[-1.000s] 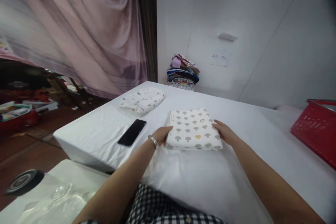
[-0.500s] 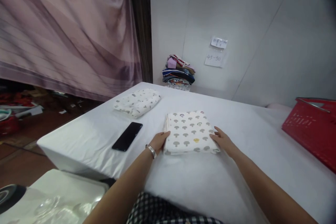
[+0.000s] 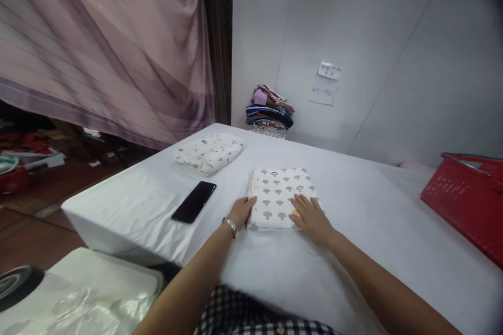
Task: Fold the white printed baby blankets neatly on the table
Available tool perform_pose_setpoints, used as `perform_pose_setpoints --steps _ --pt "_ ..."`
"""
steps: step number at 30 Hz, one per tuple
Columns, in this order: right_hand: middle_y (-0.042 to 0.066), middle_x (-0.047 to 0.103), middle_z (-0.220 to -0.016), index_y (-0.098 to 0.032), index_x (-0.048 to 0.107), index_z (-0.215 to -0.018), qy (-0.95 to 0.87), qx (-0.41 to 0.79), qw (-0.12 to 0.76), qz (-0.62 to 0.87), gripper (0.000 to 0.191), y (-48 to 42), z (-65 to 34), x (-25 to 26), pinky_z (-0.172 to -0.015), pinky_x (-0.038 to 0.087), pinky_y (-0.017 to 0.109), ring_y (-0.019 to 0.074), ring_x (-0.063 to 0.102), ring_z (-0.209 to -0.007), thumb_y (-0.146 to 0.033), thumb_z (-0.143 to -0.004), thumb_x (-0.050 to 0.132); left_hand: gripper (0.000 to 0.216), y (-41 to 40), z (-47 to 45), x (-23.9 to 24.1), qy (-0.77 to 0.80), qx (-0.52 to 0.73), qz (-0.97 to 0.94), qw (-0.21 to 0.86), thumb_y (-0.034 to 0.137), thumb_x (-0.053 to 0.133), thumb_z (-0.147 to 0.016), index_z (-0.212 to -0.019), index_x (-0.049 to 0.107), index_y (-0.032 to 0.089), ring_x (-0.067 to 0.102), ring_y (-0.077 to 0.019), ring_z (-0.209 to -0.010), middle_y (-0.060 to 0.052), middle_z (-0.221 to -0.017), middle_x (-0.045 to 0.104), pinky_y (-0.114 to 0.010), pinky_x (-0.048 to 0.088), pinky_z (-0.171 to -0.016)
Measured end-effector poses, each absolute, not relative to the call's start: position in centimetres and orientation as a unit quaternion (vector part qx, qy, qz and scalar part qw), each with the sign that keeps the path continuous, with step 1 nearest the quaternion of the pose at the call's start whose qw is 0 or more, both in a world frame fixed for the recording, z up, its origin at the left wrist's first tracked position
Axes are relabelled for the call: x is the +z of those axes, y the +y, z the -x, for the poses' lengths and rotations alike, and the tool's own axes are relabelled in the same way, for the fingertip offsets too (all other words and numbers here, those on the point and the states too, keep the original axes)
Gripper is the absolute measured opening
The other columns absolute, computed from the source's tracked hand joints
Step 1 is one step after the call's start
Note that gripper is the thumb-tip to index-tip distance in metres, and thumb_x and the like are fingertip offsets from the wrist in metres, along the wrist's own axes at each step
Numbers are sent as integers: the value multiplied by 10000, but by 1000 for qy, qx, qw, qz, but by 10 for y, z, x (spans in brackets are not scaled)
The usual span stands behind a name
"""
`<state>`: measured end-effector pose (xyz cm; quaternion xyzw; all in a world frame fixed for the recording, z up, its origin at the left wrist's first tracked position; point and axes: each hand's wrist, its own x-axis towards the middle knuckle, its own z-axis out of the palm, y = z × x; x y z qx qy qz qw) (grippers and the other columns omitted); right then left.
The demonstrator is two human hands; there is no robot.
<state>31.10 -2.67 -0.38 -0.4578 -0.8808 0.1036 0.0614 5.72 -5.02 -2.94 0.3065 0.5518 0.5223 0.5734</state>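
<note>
A folded white cloth (image 3: 271,196) printed with grey mushrooms lies flat on the white-covered surface (image 3: 377,193), directly in front of the person. The right hand (image 3: 314,220) rests palm down on its near right part, open with the fingers a little spread, gripping nothing. The left hand (image 3: 241,212) touches the left edge, thumb at the top and the other fingers partly hidden — whether they close on the cloth, I cannot tell. A bracelet (image 3: 231,226) circles the left wrist.

To the left lies a black phone (image 3: 194,202), and beyond it a second white printed cloth (image 3: 210,154), loosely bundled. A red basket (image 3: 463,201) with a metal handle stands at the right; its contents cannot be made out. At lower left, a white stand (image 3: 98,269) carries crumpled clear plastic (image 3: 78,309) and a dark round object (image 3: 19,287). Near the far left edge, a red container (image 3: 14,182) holds something teal-rimmed, blurred. Behind the surface, a stack of folded fabrics (image 3: 270,111) sits by the wall — a paper (image 3: 322,92) reading "45-50" hangs there.
</note>
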Motion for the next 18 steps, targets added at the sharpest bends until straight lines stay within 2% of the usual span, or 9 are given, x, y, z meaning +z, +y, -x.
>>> perform_pose_setpoints --steps 4,10,14,18 --pt "67 172 -1519 -191 299 -1430 -877 143 44 456 677 -23 -302 16 -1116 25 444 222 84 -1401 -600 -899 205 319 -49 -57 -32 557 525 -314 562 424 715 -644 -773 653 139 641 -265 -880 -103 -811 716 -334 477 -783" --pt "60 70 -1538 -181 199 -1460 -902 128 69 407 709 13 -241 41 -1114 -1 411 208 5 -1406 -605 -891 211 323 -50 -58 -30 560 524 -332 549 439 703 -649 -791 667 151 638 -272 -867 -87 -765 715 -338 475 -766" --pt "106 96 -1534 -133 193 -1455 -894 127 44 426 726 45 -201 26 -1101 9 450 238 14 -1404 -588 -891 219 324 -50 -58 -30 564 525 -337 541 437 700 -650 -794 664 148 637 -266 -857 -81 -758 712 -330 472 -760" --pt "82 92 -1537 -145 146 -1466 -886 119 30 446 744 58 -185 -2 -1097 -9 449 229 13 -1404 -609 -885 154 323 -49 -56 -31 569 525 -336 536 438 693 -650 -782 657 146 631 -262 -858 -80 -757 709 -317 468 -752"
